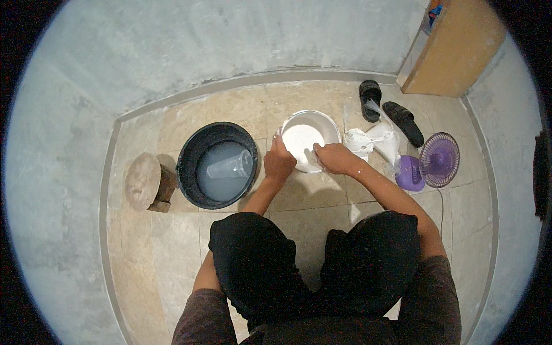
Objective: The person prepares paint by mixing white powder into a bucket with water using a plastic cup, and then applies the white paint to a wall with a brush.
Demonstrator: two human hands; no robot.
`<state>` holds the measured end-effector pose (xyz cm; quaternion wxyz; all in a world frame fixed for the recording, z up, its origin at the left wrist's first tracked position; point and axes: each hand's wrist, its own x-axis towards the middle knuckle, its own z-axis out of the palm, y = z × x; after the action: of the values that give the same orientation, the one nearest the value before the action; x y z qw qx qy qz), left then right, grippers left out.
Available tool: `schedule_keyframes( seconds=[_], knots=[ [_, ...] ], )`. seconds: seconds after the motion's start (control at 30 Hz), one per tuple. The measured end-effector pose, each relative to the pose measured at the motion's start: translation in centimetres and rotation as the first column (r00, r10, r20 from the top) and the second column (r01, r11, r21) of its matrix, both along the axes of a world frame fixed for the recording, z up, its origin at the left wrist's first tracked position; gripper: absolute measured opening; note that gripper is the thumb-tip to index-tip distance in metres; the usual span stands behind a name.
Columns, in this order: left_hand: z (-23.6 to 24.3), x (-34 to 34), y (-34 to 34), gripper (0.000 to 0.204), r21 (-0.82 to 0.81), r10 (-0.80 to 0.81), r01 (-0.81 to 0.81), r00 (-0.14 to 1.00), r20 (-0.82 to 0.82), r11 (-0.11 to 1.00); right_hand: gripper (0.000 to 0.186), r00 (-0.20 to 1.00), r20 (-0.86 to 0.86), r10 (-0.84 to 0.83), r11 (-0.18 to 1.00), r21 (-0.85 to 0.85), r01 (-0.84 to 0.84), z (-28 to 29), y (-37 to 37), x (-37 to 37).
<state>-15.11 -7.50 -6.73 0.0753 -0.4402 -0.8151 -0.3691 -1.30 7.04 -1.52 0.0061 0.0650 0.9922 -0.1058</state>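
Observation:
A white round container (pixel 307 117) holds white, smooth-looking contents in the middle of the view. My left hand (pixel 279 158) grips its left side, thumb up along the wall. My right hand (pixel 333 158) is closed on its front right rim, with the thumb over the edge. To the left sits a large black tub (pixel 190 144) of cloudy grey liquid, with a clear plastic cup (pixel 227 165) lying in it. Plastic bags of white material (pixel 384 141) lie just right of the container.
A round wooden stool (pixel 144 179) stands far left. On the right are a purple fan (pixel 440 155) and black slides (pixel 405 121). A wooden board (pixel 454 52) stands at the back right corner. Plaster walls (pixel 218 34) surround the tiled floor (pixel 310 195).

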Motion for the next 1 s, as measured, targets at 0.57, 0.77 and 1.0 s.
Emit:
schedule_keyframes(
  seconds=[0.57, 0.77, 1.0],
  knots=[
    [0.1, 0.6, -0.1, 0.06, -0.05, 0.011, -0.01, 1.0, 0.02, 0.999, 0.026, 0.997, -0.066, -0.034, 0.993, -0.117, 0.026, -0.9, 2.0, 0.7],
    [-0.2, 0.1, -0.4, 0.061, -0.08, 0.021, -0.015, 0.997, 0.069, 0.997, 0.028, 0.96, 0.002, -0.28, 0.719, -0.663, 0.211, 1.6, 3.5, 0.5],
    [-0.5, 0.3, 0.1, 0.067, -0.067, -0.015, 0.024, 0.991, 0.13, 0.997, 0.025, 0.895, -0.092, -0.437, 0.598, -0.772, 0.213, 0.6, 4.5, -0.3]
  ],
)
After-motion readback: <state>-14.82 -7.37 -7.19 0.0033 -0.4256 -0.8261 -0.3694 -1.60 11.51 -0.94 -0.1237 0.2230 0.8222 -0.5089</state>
